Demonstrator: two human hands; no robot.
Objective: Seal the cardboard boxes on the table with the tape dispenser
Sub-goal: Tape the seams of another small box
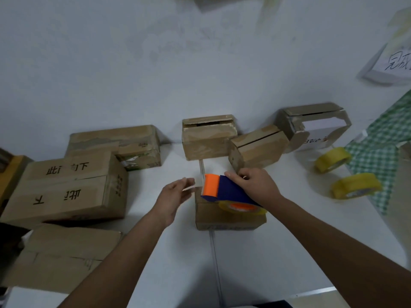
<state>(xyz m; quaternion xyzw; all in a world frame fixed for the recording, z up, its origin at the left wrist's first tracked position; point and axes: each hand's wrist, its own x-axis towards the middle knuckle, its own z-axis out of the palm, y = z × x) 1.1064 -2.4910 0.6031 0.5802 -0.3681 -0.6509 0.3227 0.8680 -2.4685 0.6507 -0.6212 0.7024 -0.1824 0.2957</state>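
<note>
Tape dispenser (224, 192) sat on small box (229, 215) under right hand (255, 185), which gripped its blue body. Left hand (175, 194) hovered just beside, fingers loosely spread, holding nothing clear. Sealing looked mid-run; boxes beyond the hands on the bench (266, 252) seemed unsealed. Tape strip hard to see; motion blur.

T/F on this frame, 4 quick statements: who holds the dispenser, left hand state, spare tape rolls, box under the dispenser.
1. The right hand holds the tape dispenser. True.
2. The left hand grips a tape roll. False: it is open and holds nothing.
3. Two yellow tape rolls lie right of the boxes. True.
4. The dispenser sits on the large printed box. False: it is over the small box at centre.
</note>
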